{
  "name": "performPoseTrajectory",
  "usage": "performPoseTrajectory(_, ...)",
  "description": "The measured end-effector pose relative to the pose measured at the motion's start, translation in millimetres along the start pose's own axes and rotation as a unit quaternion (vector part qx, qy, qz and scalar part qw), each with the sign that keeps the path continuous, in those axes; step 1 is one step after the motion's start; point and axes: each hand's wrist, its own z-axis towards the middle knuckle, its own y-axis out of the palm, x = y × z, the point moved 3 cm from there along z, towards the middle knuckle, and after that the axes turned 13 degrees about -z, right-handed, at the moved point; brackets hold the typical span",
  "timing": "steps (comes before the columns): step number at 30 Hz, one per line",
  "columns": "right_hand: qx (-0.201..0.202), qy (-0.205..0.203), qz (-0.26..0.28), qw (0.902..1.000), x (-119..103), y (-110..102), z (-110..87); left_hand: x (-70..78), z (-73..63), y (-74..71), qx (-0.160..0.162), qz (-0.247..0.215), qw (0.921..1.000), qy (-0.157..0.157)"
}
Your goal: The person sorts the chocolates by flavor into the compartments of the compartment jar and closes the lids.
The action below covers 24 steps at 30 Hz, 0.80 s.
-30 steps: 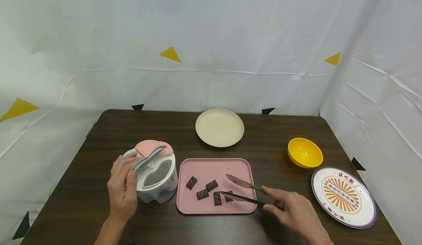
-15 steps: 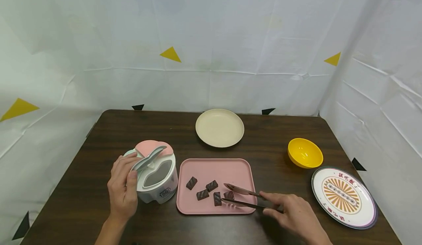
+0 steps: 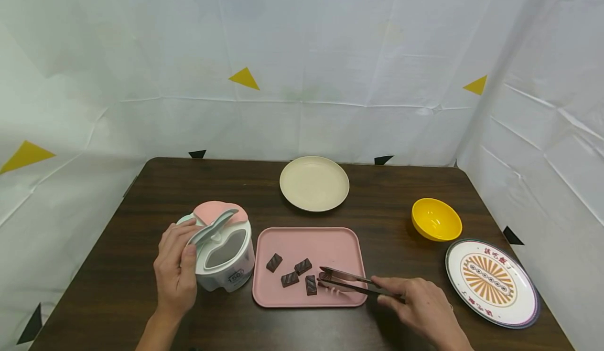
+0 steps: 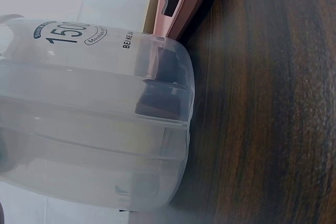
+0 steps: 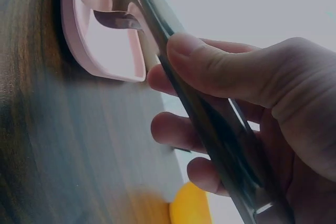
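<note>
My right hand [image 3: 420, 304] grips a pair of metal tongs [image 3: 354, 287] between thumb and fingers. The tongs' tips are close around one dark chocolate piece [image 3: 324, 276] at the right of the pink tray [image 3: 330, 238], largely covering it. Several other ridged chocolate pieces [image 3: 290, 279] lie on the tray to the left. My left hand [image 3: 174, 264] holds up the pale green lid flap [image 3: 214, 227] of a translucent storage canister [image 3: 238, 276], fingers behind the flap and thumb in front. Through the canister's wall, dark pieces [image 4: 163, 100] show at its bottom.
Behind the tray stands a cream plate [image 3: 314, 183]. A yellow bowl [image 3: 436, 220] and a patterned white plate [image 3: 491, 283] sit on the right. The canister's pink lid section [image 3: 219, 212] is down. All stand on a dark wooden table [image 3: 226, 319].
The tongs' arms have drawn together around the rightmost chocolate piece, after shifting slightly left and down. My left hand and the canister have stayed put.
</note>
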Motion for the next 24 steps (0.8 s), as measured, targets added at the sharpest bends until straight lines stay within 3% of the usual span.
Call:
performPoseTrajectory(3, 0.026, 0.001, -0.002, 0.9997, 0.1, -1.5, -1.5, 3.7, 1.1, 1.2, 0.000, 0.000, 1.0000, 0.000)
performPoseTrajectory(8, 0.093, -0.013, -0.003, 0.9956, -0.6, -8.5, -2.7, -8.4, -5.0, -2.6, 0.003, -0.002, 1.0000, 0.000)
performPoseTrajectory(16, 0.213, -0.074, -0.005, 0.9742, -9.4, -20.5, -0.8, -21.1, -12.3, -7.9, 0.000, -0.005, 1.0000, -0.001)
performPoseTrajectory(24, 0.257, -0.111, 0.048, 0.9587, -33.3, -29.1, 11.5, -21.0, -12.2, -7.7, 0.000, -0.005, 1.0000, 0.000)
